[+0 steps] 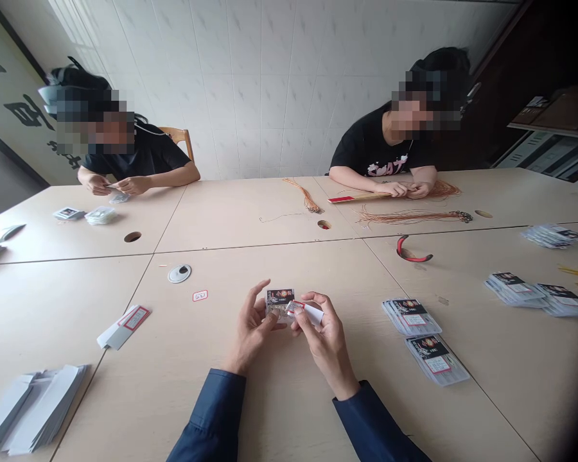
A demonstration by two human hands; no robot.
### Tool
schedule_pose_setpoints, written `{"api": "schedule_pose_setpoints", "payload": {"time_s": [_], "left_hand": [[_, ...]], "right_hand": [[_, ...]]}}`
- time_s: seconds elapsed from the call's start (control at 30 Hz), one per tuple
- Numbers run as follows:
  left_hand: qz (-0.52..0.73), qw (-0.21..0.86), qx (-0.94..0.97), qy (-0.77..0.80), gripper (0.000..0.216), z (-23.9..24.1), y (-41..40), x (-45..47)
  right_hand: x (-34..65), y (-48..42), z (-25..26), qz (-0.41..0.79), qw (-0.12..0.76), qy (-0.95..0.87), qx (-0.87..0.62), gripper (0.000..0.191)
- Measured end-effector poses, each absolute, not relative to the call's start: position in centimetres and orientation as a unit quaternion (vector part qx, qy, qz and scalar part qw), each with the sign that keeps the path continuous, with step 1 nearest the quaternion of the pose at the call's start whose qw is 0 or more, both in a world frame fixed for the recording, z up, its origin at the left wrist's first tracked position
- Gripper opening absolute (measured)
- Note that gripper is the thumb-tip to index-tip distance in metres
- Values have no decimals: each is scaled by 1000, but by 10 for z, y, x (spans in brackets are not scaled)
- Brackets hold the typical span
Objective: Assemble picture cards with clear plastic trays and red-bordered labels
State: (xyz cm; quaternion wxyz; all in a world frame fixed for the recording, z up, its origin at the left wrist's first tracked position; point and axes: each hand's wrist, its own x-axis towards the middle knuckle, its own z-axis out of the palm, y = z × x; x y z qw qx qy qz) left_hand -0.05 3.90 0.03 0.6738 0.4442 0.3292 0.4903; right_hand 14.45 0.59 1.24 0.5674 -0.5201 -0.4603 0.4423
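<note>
My left hand is closed on the left side of a small clear plastic packet with a black printed card at its top. Pinched in my right hand is a white paper label strip with a red-bordered print. The strip's left end overlaps the packet's lower right; I cannot tell whether it is stuck there. Ahead and to the left, a small red-bordered label lies on the table. Two stacks of similar packets, a far stack and a near stack, lie right of my hands, with white labels on top.
Label strips and a pile of white paper strips lie left. Red-handled pliers and a round metal cap sit ahead. Across the table, one person handles small items; another works with orange cords.
</note>
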Motion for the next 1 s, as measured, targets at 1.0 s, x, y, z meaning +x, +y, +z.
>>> {"api": "schedule_pose_setpoints", "payload": {"time_s": [1.0], "left_hand": [[467, 698, 412, 353, 44, 1, 41, -4]], "right_hand": [[142, 8, 4, 411, 525, -483, -568, 29]]}}
